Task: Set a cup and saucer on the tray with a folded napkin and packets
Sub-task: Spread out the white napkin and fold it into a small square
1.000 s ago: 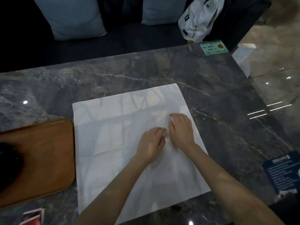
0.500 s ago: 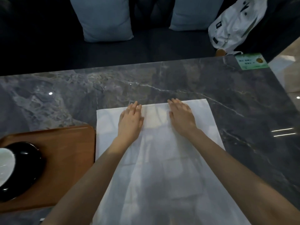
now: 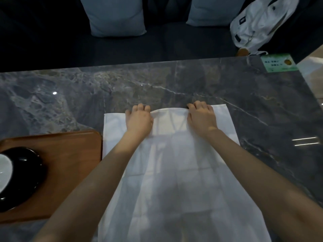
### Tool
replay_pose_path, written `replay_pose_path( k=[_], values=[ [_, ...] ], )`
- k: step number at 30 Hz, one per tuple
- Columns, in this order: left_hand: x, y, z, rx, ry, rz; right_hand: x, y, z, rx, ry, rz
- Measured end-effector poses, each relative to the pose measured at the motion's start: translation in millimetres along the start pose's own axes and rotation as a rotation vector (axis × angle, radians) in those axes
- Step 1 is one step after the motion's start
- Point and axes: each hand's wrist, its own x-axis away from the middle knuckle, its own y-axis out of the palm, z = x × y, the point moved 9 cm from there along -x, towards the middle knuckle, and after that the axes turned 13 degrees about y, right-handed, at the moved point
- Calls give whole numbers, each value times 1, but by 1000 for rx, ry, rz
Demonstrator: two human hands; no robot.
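Note:
A white napkin lies spread flat on the dark marble table. My left hand and my right hand sit side by side at its far edge, fingers curled over that edge, which bulges up slightly between them. At the left lies a wooden tray. A black saucer stands on it with a cup showing a white inside, cut off by the frame edge. No packets are in view.
Beyond the table's far edge is a dark sofa with two pale cushions and a white bag. A green card lies at the table's far right corner. Bare marble stretches right of the napkin.
My hands have slid from the middle of the napkin up to its far edge and spread apart; their fingers now curl over that edge. The camera has tilted, bringing the saucer into view.

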Motion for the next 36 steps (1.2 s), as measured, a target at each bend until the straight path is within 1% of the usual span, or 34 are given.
replay_pose_path(
  k=[6, 9, 12, 15, 17, 20, 23, 26, 27, 29, 31, 33, 36],
  values=[
    [-2, -8, 3, -24, 80, 26, 1, -4, -3, 63, -9, -81],
    [8, -13, 8, -22, 98, 82, 6, -10, 4, 60, 71, -77],
    [27, -18, 10, -14, 131, 144, 17, -16, 12, 46, 127, -25],
    [48, -28, 15, -16, 180, 208, 36, -29, 15, -27, 76, 91],
    [62, -39, 22, -65, 239, 253, 47, -38, 17, -35, 39, 146],
    [86, -54, 32, -163, 301, 311, 64, -47, 24, -7, 30, 229],
    [114, -55, 41, -226, 381, 301, 88, -51, 44, -69, 55, 323],
    [150, -54, 52, -238, 508, 336, 116, -50, 62, -153, 89, 346],
    [162, -52, 55, -241, 548, 335, 126, -50, 67, -190, 95, 367],
    [184, -45, 60, -240, 607, 322, 145, -45, 78, -259, 152, 356],
    [203, -40, 63, -226, 630, 331, 163, -35, 89, -288, 206, 313],
    [220, -36, 65, -188, 647, 362, 186, -36, 93, -314, 193, 345],
    [245, -27, 66, -123, 647, 412, 224, -35, 103, -362, 272, 342]
  ],
)
